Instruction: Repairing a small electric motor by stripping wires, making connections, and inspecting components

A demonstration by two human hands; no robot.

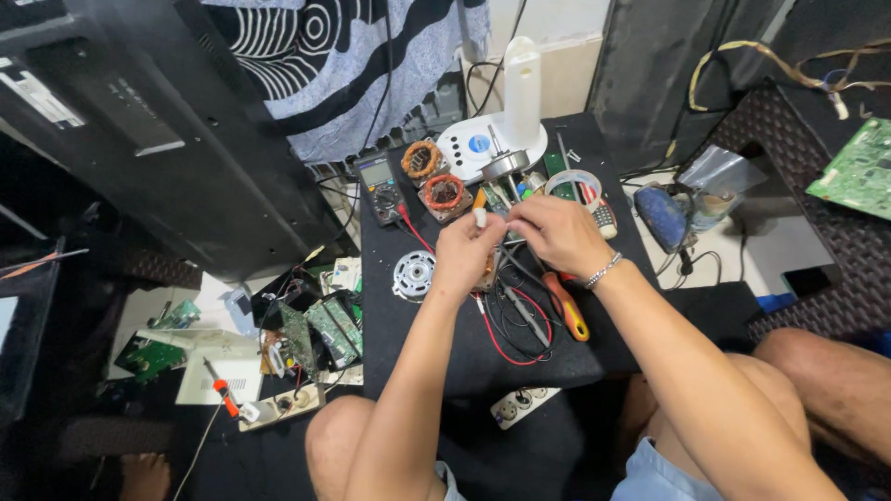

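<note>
Both hands meet over the middle of the black bench [608, 348]. The left hand [467, 252] pinches a small white piece [480, 218], fingers closed on it at the tip, just above a small part mostly hidden under the palm. The right hand [557, 232] curls beside it, fingers drawn together on something thin I cannot make out.

That white piece looks light and rigid, small enough to slip, so a fingertip pinch at its sides suits it. Thin wires [506, 339], red and black, trail from under the hands: soft, floppy, best held near their ends.

Just beside the right wrist lies an orange-handled screwdriver [568, 308]. To the left sits a round metal motor plate [413, 276]. Beyond the hands, two copper windings [432, 176], likely heavy and delicate on the wire; a multimeter [381, 188]; a tape roll [574, 186]; and a white fan base [506, 130] standing upright.

No real containers here. A clear plastic bag [719, 172] lies off to the right, contents unclear. Left of the bench, green circuit boards [320, 329] lie in a loose heap on the floor.
</note>
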